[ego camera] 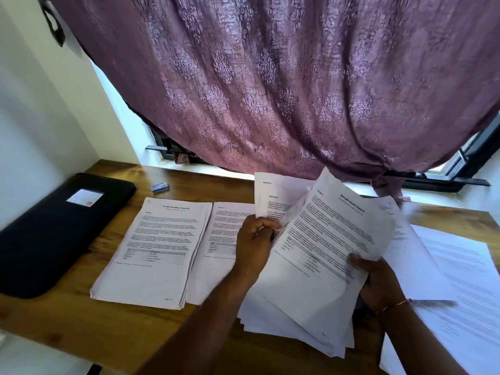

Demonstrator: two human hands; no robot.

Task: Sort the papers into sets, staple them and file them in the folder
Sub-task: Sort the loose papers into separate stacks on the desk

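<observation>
Papers (332,234), white printed sheets fanned loose, gripped by left hand (253,243) and right hand (378,282).

Printed papers (332,239) fan up tilted; neat stack (154,253) and black folder (54,234) lie flat leftward

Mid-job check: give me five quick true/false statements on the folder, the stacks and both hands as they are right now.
1. The black folder lies closed at the left end of the desk. True.
2. The left hand is empty. False: it pinches loose sheets raised off the desk.
3. The right hand holds the Sample Health Report page by its lower edge. True.
4. The transcript stack is inside the folder. False: it lies on the desk beside the folder.
5. The small blue box sits on the folder. False: it sits on the desk, behind the transcript stack.
</observation>
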